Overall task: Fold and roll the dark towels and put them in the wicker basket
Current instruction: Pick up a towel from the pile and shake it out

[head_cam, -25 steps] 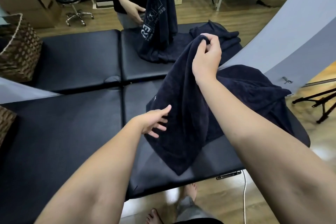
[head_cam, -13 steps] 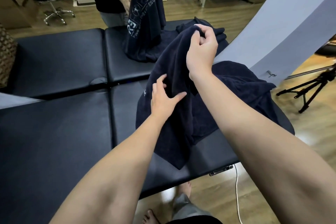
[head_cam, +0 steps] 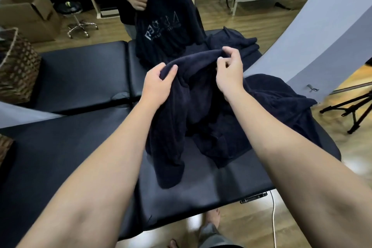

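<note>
Dark towel (head_cam: 193,110), top edge left-right, hanging down

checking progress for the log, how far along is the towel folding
Early. Nothing looks done: no rolled towel shows, and the wicker basket interior is hidden. In hand: left hand and right hand grip one dark towel, still unfolded. Left: fold, roll, basket it, then the crumpled towel beside it.
</note>
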### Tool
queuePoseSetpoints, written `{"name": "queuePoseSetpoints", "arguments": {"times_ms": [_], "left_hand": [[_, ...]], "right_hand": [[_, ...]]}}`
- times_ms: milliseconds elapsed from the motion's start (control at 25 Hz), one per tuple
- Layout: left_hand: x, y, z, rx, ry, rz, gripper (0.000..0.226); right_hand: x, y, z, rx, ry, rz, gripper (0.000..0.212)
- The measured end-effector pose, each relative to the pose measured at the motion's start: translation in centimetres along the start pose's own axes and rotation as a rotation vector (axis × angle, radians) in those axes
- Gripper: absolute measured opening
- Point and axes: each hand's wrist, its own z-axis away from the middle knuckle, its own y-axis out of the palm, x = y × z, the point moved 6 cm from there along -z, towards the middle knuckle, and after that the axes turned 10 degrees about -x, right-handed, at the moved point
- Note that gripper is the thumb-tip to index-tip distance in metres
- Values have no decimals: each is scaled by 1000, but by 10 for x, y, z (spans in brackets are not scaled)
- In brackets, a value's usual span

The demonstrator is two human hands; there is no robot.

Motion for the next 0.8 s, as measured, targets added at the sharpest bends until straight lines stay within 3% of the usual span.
{"name": "queuePoseSetpoints", "arguments": {"times_ms": [120, 200, 320, 480, 640, 800], "left_hand": [[-21, -7, -3, 50, -133, 132, 41], [-38, -13, -1, 84, -214, 215, 32], [-50, -30, -3, 85, -372, 354, 38], [-51, -56, -5, 102, -602, 644, 58], [-59, -74, -10, 113, -580, 807, 55], [-63, -78, -5, 139, -557, 760, 53]], "right_hand": [[-11, 31, 21, 224, 38, -31, 18], [-26, 47, 39, 385, 204, -25, 8], [-47, 53, 63, 572, 342, 80, 26], [-68, 51, 76, 629, 464, 152, 41], [-80, 61, 99, 754, 652, 240, 64], [-74, 71, 101, 739, 806, 10, 60]]}}
